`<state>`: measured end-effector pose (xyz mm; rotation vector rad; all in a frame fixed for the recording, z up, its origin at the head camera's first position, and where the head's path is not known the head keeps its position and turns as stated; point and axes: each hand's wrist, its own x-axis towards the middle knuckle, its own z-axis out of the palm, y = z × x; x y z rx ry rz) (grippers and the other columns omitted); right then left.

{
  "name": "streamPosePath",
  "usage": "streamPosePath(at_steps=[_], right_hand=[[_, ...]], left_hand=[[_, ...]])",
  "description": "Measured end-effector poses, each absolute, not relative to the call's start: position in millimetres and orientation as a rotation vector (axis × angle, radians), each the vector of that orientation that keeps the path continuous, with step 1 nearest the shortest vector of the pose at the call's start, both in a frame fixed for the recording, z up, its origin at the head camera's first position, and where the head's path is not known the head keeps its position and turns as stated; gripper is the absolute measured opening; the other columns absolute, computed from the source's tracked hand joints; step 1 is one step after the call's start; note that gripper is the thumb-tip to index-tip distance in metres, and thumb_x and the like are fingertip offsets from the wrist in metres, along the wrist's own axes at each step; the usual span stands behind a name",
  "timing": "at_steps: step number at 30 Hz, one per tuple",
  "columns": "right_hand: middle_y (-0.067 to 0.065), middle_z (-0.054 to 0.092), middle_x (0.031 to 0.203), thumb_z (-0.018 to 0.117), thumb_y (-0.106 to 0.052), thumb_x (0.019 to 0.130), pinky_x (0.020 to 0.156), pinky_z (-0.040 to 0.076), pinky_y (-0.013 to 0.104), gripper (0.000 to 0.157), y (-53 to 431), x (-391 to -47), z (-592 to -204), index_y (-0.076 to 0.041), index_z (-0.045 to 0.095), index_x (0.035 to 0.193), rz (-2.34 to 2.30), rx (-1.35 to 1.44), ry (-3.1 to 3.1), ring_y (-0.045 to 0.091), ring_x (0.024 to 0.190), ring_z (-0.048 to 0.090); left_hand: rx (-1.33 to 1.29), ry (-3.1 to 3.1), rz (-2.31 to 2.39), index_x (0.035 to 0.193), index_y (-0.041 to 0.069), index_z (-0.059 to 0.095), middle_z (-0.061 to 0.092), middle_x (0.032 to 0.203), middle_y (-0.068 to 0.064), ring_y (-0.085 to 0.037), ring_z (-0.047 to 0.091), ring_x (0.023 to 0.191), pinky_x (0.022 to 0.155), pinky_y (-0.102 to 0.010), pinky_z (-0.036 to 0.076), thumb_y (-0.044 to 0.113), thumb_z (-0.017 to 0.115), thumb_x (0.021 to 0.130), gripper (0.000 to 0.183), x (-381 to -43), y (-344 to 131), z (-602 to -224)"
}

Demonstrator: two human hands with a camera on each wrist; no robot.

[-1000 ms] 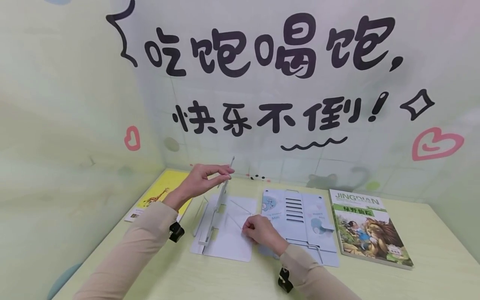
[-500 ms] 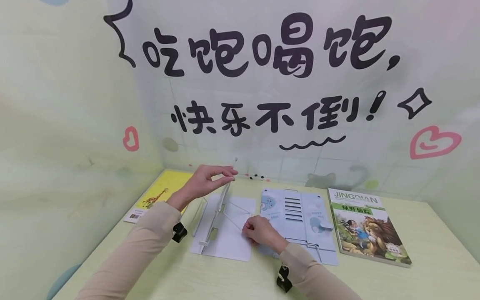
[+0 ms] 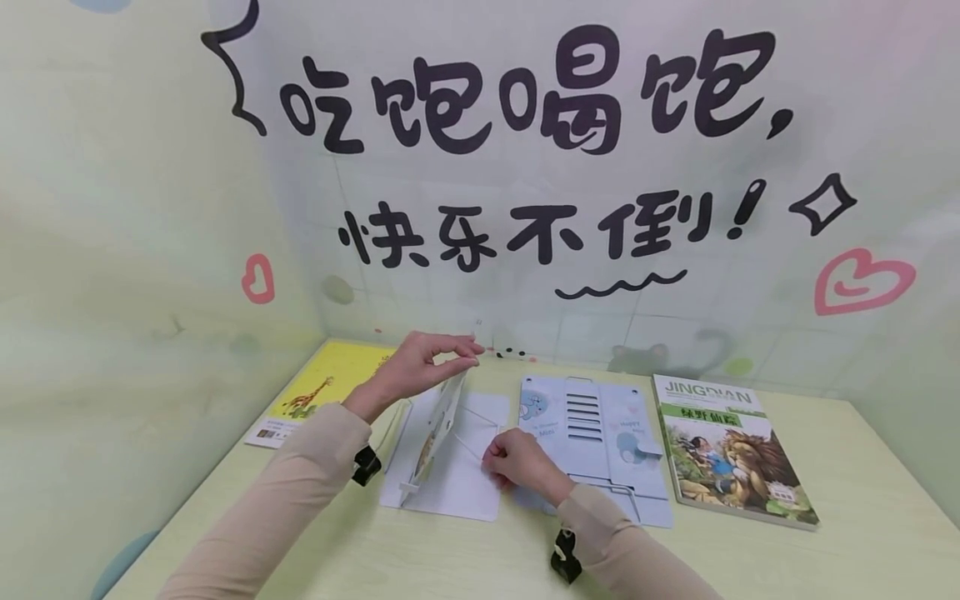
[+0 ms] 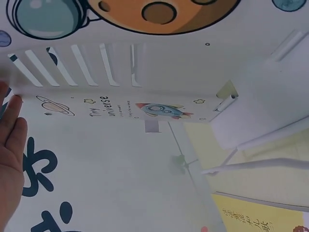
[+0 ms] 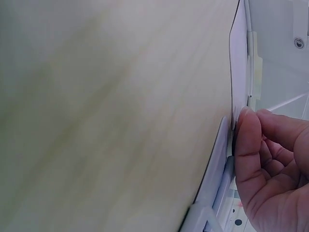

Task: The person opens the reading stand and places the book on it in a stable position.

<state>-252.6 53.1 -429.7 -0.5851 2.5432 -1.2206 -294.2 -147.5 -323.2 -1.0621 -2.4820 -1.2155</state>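
Observation:
A white book stand stands partly raised, its panel (image 3: 444,421) steep above a flat base plate (image 3: 457,504). My left hand (image 3: 431,362) pinches the panel's top edge between thumb and fingers. Planet and rocket prints (image 4: 161,110) and a row of slots show on the panel in the left wrist view. My right hand (image 3: 525,462) has its thumb and index finger pinched at the base's right edge, where a thin wire support (image 5: 289,102) meets it. Whether the fingertips hold the wire or the plate edge, I cannot tell.
Right of the base lies a second, blue-printed book stand (image 3: 555,417), folded flat. Beyond it is a thick book (image 3: 735,454) with a lion cover. A yellow book (image 3: 322,383) lies at the back left. A printed cloth (image 3: 525,308) hangs behind the table.
The panel's top edge has moved right with my left hand, and its printed face now shows. My right hand has stayed at the base edge. The head view has shifted slightly.

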Motion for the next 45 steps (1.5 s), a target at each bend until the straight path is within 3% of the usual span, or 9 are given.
streamPosePath(at_steps=[24,30,35,40,45], right_hand=[[0.004,0.059,0.061,0.061,0.0,0.088,0.049,0.051,0.023,0.012,56.2,-245.0,-426.9,0.001,0.066,0.077,-1.254,-0.526,2.498,0.01,0.051,0.055],[0.004,0.061,0.064,0.063,0.0,0.086,0.051,0.051,0.022,0.004,58.5,-239.4,-424.8,0.003,0.066,0.084,-1.259,-0.554,2.515,0.01,0.054,0.056],[0.003,0.058,0.065,0.066,0.001,0.082,0.049,0.046,0.018,0.012,54.1,-221.3,-424.1,0.005,0.06,0.091,-1.462,-0.594,2.496,0.01,0.054,0.055],[0.01,0.062,0.067,0.067,0.002,0.081,0.048,0.051,0.02,0.015,34.9,-189.7,-423.4,0.007,0.056,0.089,-1.807,-0.583,2.257,0.008,0.053,0.055],[0.003,0.059,0.067,0.066,0.002,0.082,0.051,0.053,0.021,0.016,11.7,-163.1,-424.2,0.009,0.054,0.09,-2.059,-0.467,1.99,0.006,0.054,0.057]], left_hand=[[-1.071,-2.49,-1.181,0.087,0.014,0.072,0.069,0.111,-0.005,-0.021,0.054,0.122,0.104,-0.04,0.04,0.019,0.065,0.089,0.008,-292.8,-129.3,-332.0],[-1.076,-2.497,-1.151,0.089,0.011,0.071,0.069,0.112,-0.004,-0.021,0.053,0.123,0.105,-0.039,0.039,0.019,0.065,0.089,0.011,-293.4,-128.0,-331.8],[-1.046,-2.531,-1.126,0.089,0.015,0.072,0.069,0.112,-0.002,-0.019,0.053,0.123,0.105,-0.04,0.039,0.022,0.065,0.089,0.01,-293.7,-130.7,-330.8],[-0.998,-2.551,-1.173,0.088,0.019,0.072,0.07,0.11,0.002,-0.017,0.054,0.122,0.104,-0.04,0.04,0.025,0.066,0.088,0.009,-296.0,-132.7,-327.7],[-0.977,-2.544,-1.295,0.092,0.014,0.073,0.07,0.11,0.0,-0.018,0.053,0.123,0.106,-0.042,0.039,0.024,0.066,0.088,0.013,-298.8,-131.9,-329.3]])
